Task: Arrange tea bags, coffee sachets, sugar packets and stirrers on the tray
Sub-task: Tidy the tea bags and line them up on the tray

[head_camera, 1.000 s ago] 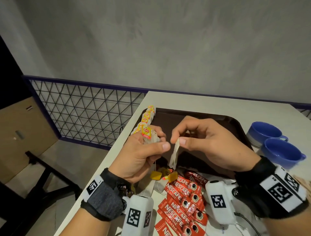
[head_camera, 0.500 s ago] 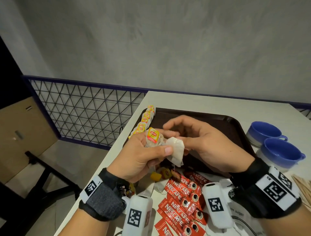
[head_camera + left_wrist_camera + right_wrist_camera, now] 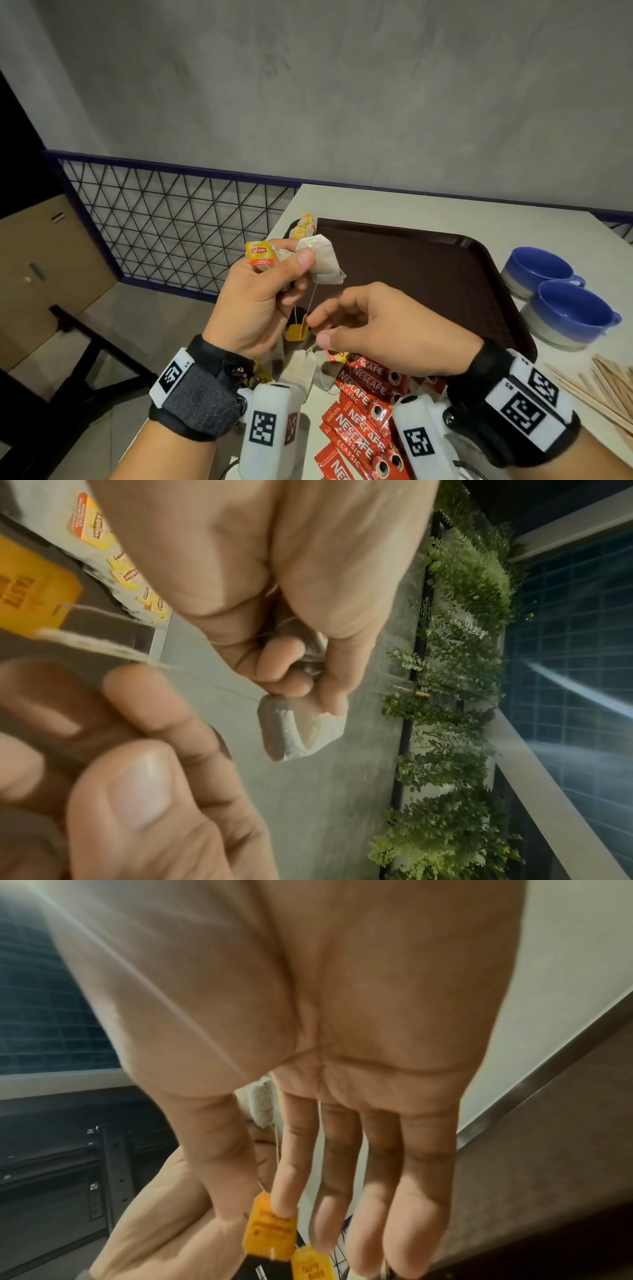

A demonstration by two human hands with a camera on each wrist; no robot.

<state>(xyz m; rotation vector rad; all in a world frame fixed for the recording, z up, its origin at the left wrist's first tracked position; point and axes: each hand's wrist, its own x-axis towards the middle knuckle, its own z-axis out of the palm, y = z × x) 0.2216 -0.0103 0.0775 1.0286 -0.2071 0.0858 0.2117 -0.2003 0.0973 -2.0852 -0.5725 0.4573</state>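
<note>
Above the tray (image 3: 472, 246), left hand (image 3: 260, 301) pinched tea bags (image 3: 322, 260); right hand (image 3: 383, 329), fingers loosely extended, touched a dangling tag (image 3: 295, 333). Tea-bag step: untangle the strings, then lay them down.

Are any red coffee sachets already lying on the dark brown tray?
No, the red coffee sachets lie on the white table, beside the dark brown tray.

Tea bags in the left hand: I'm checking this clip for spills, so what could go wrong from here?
1. The left hand holds several tea bags bunched in one grip; their strings hang together and may tangle as the right hand reaches for a yellow tag.
2. Pulling a tag could drag a second bag out of the bunch, likely onto the coffee sachets or off the near table edge.
</note>
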